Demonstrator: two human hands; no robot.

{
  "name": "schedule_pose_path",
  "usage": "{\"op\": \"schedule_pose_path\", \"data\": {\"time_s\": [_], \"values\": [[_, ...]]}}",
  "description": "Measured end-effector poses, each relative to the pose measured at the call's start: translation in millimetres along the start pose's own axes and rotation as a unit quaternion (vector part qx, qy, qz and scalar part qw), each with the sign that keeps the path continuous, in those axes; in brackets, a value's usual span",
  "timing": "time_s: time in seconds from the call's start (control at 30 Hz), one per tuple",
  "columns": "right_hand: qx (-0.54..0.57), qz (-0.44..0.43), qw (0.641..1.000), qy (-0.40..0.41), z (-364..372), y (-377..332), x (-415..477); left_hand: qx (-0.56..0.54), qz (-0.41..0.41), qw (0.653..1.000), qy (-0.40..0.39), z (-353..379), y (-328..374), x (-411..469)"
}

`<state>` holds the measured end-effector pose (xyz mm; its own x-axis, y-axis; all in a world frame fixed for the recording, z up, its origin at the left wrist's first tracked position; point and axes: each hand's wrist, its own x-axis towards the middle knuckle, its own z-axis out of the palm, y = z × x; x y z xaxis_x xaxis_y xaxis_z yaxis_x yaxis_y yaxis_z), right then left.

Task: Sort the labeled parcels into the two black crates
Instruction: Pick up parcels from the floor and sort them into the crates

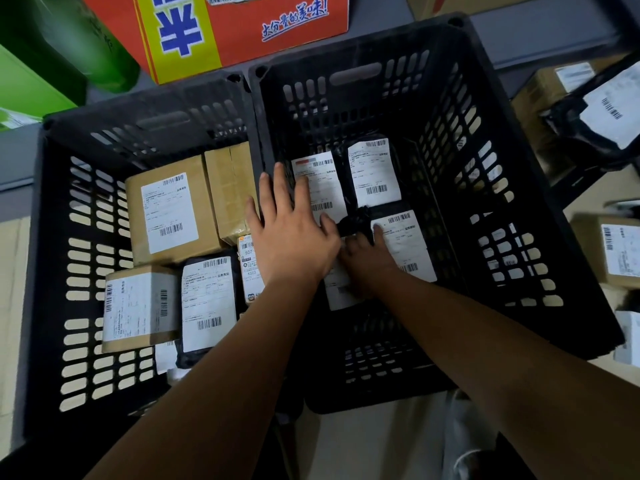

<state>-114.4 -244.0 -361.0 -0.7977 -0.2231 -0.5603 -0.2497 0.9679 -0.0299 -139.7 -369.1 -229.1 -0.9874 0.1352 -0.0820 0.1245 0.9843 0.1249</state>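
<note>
Two black crates stand side by side, the left crate [52, 237] and the right crate [485, 188]. The left one holds brown labeled boxes [169, 209] and a black bag parcel [207, 303]. In the right one lie several black bag parcels with white labels [374, 171]. My left hand [291, 230] reaches over the shared wall, fingers spread and straight, fingertips touching a parcel label [320, 185]. My right hand [367, 261] is low inside the right crate; its fingers curl at the bunched end of a black bag parcel [405, 244], one finger lying on its label.
More labeled parcels lie outside to the right: a black bag [595, 123] and brown boxes [616, 251]. An orange and yellow carton [242, 26] and green packaging [41, 64] stand behind the crates.
</note>
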Motion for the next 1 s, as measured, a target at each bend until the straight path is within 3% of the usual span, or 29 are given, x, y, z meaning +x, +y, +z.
{"op": "schedule_pose_path", "data": {"time_s": [0.07, 0.23, 0.5, 0.73, 1.0], "values": [[0.023, -0.015, 0.998, 0.048, 0.1, -2.7, 1.3, -0.001, -0.001, 1.000, -0.002, -0.7, -0.3, 0.5], [0.021, -0.047, 0.997, -0.049, 22.5, -3.3, 3.1, 0.001, 0.007, 1.000, -0.007, -1.1, -0.9, 0.6], [0.059, -0.030, 0.995, -0.074, 21.6, -4.6, 9.5, 0.001, 0.009, 1.000, -0.009, -0.6, -0.6, 0.7], [0.122, 0.027, 0.987, -0.100, -36.8, 8.4, 13.0, -0.008, 0.008, 1.000, -0.015, -1.7, -2.7, -0.5], [0.218, 0.125, 0.967, -0.037, -143.7, 89.1, -81.1, -0.011, 0.015, 0.999, -0.034, -8.3, -5.6, -4.1]]}}
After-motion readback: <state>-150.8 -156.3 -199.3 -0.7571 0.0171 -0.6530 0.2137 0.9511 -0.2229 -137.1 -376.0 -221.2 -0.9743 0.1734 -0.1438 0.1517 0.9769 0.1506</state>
